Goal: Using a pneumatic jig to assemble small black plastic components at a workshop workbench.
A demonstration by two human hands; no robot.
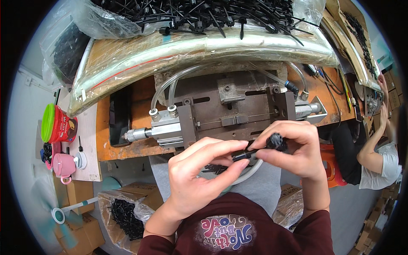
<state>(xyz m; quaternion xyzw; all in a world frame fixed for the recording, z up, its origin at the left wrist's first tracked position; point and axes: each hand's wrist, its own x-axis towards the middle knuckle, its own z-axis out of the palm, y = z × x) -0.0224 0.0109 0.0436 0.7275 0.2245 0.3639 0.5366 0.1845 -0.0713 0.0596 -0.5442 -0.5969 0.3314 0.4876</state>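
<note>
Both of my hands are raised in front of the machine, fingertips close together. My left hand [203, 175] pinches a small black plastic piece [242, 157] between thumb and fingers. In my right hand [299, 148], thumb and fingers grip a black plastic part with a round ribbed head [277, 141]. A thin black stem runs between the two hands; I cannot tell whether the pieces are joined. Just beyond my fingers is a brown metal fixture [204, 104] with a small steel block [234, 120] at its centre and a silver cylinder [167, 131] on its left side.
A plastic-wrapped tray edge [204, 49] holds a heap of black stemmed parts [199, 15]. Clear air hoses [163, 87] loop behind the fixture. At left stand a red and green tub [63, 124] and pink cup [63, 165]; a fan [58, 215] stands below. Another person's arm [376, 144] is at right.
</note>
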